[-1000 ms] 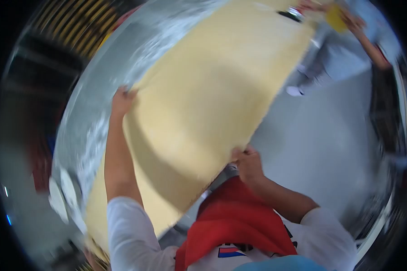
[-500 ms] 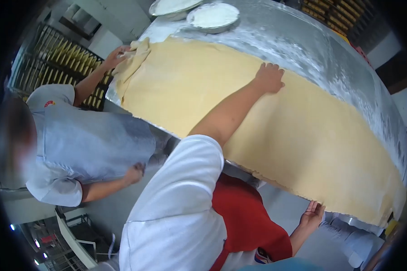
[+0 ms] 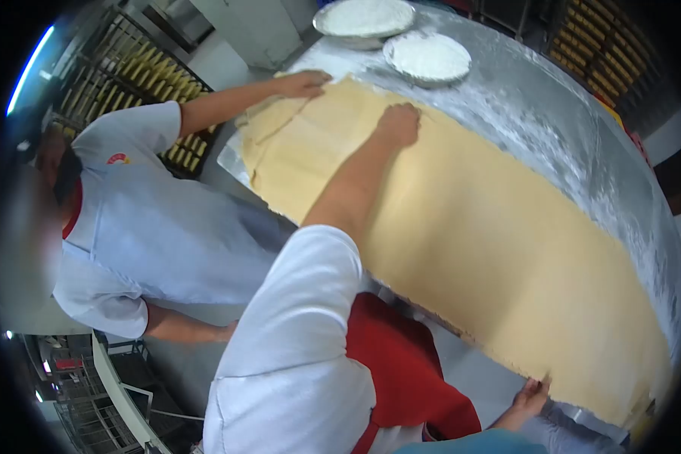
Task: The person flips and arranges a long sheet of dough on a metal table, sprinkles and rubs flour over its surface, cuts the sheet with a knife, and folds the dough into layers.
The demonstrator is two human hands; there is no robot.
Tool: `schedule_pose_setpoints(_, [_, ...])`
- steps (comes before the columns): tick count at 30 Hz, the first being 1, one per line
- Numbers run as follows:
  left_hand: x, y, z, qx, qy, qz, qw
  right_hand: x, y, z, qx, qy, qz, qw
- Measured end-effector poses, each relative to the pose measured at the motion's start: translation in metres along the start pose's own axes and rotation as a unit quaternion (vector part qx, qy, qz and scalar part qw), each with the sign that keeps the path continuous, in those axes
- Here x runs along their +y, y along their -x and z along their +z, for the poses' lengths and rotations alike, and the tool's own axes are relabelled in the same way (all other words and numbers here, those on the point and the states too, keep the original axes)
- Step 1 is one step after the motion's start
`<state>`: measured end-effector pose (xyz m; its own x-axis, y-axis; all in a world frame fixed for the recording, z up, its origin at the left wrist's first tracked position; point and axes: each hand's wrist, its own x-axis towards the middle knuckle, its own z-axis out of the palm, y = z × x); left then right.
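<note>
A large, thin sheet of pale yellow dough [image 3: 461, 250] covers the near part of the metal table, its near edge running along the table's edge. My left hand [image 3: 399, 125] reaches across to the sheet's far edge, with its fingers curled closed on the dough. Down at the near edge, to the right, my right hand [image 3: 533, 395] pinches the dough's rim between thumb and fingers. A co-worker's hand [image 3: 303, 84] rests on the far left corner of the sheet, where the dough looks creased.
Two bowls of white flour, one farther [image 3: 365, 17] and one nearer [image 3: 427, 57], stand beyond the dough on the floured metal table [image 3: 533, 72]. The co-worker [image 3: 159, 227] stands close on my left. Racks of baked-looking pieces stand behind, at left [image 3: 140, 72] and right [image 3: 601, 53].
My left hand has moved left along the far edge, and its fingers have curled closed. The co-worker's hand has moved over the left corner, whose raised flap now lies flatter. The view has shifted.
</note>
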<state>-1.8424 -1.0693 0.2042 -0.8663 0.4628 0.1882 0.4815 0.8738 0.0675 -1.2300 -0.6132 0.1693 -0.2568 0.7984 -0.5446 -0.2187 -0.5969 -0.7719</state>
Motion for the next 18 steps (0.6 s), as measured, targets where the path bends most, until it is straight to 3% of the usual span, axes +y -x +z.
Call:
schedule_pose_setpoints(2, [0.01, -0.004, -0.004, -0.029, 0.013, 0.014, 0.999, 0.004, 0.008, 0.016, -0.026, 0.013, -0.027, 0.999])
schedule_pose_setpoints(4, [-0.012, -0.021, 0.034, 0.119, 0.056, 0.115, 0.985, -0.006, 0.014, 0.005, -0.104, 0.073, -0.105, 0.986])
schedule_pose_setpoints(5, [-0.016, -0.025, 0.032, 0.092, 0.082, 0.127, 0.984, 0.003, 0.015, 0.002, -0.033, 0.023, -0.112, 0.993])
schedule_pose_setpoints(6, [-0.02, -0.033, 0.028, 0.075, 0.058, 0.125, 0.988, 0.015, 0.012, -0.003, -0.025, -0.024, -0.054, 0.998])
schedule_pose_setpoints(7, [-0.021, -0.038, 0.015, 0.029, 0.045, 0.127, 0.99, 0.029, 0.002, -0.027, -0.097, -0.04, 0.024, 0.994])
schedule_pose_setpoints(9, [-0.027, -0.052, 0.002, -0.061, 0.021, 0.13, 0.989, 0.057, 0.061, 0.043, 0.001, -0.003, 0.041, 0.999])
schedule_pose_setpoints(13, [-0.031, -0.069, 0.005, -0.102, 0.143, 0.154, 0.972, 0.078, 0.115, 0.098, -0.05, 0.041, -0.02, 0.998])
schedule_pose_setpoints(15, [-0.043, -0.076, 0.014, -0.107, 0.153, 0.185, 0.965, 0.099, 0.124, 0.102, -0.029, 0.039, -0.055, 0.997])
schedule_pose_setpoints(16, [-0.04, -0.075, 0.006, -0.147, 0.159, 0.194, 0.957, 0.113, 0.131, 0.107, 0.004, 0.016, -0.023, 1.0])
schedule_pose_setpoints(18, [-0.037, -0.074, 0.01, -0.071, 0.135, 0.279, 0.948, 0.134, 0.172, 0.15, 0.04, 0.062, 0.006, 0.997])
